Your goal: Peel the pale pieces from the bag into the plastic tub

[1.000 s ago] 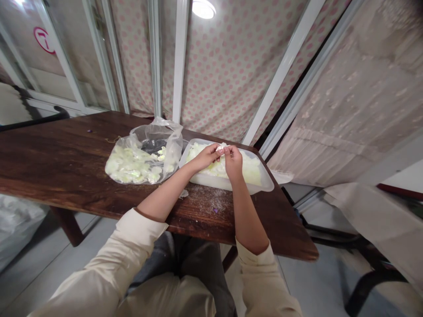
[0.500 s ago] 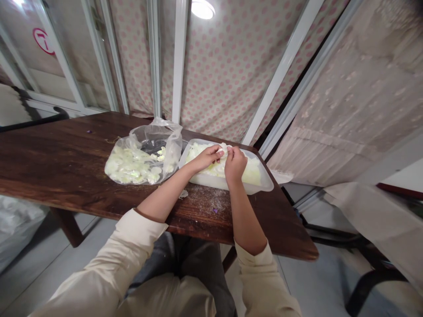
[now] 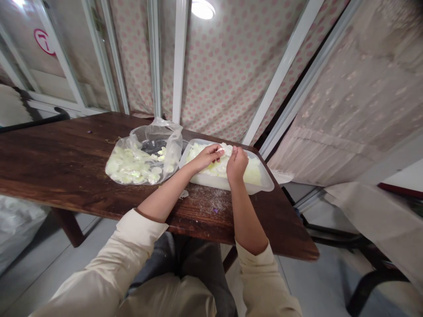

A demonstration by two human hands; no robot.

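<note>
Two hands, left (image 3: 206,158) and right (image 3: 236,165), bunch narrowly on pale shredded vegetable (image 3: 253,172) heaped in a plastic tub (image 3: 224,183).

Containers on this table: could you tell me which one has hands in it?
The translucent plastic tub: the left hand and right hand are in it; the clear bag has none.

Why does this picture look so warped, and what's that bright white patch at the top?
In the head view, the ceiling lamp is the white patch, a glare with no detail. The wide lens makes the white frame bars fan outward and bends the wooden table out of shape. The clear plastic bag shows small highlights.
</note>
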